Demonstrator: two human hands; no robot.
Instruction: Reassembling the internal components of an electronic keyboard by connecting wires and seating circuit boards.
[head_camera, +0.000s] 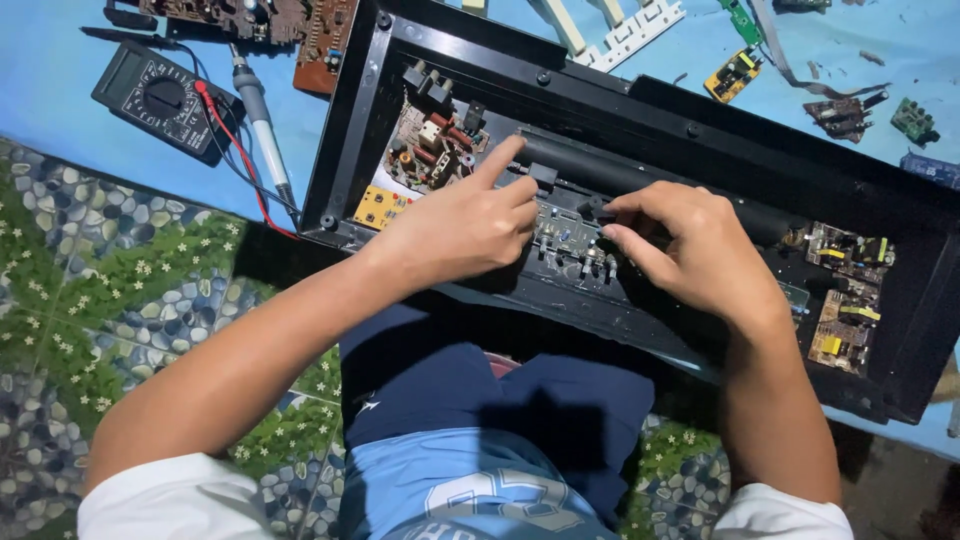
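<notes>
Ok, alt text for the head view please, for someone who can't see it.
Both hands work on a small circuit board inside an open black electronics casing: the left hand rests beside it, index finger extended, and the right hand pinches at its edge. A multimeter and soldering iron lie on blue cloth.

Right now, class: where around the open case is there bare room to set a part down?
Bare blue cloth lies below the multimeter, left of the case. The cloth's top right is crowded with small boards. Both hands fill the case's middle.

black multimeter (165, 100) screen, grey, top left
</notes>
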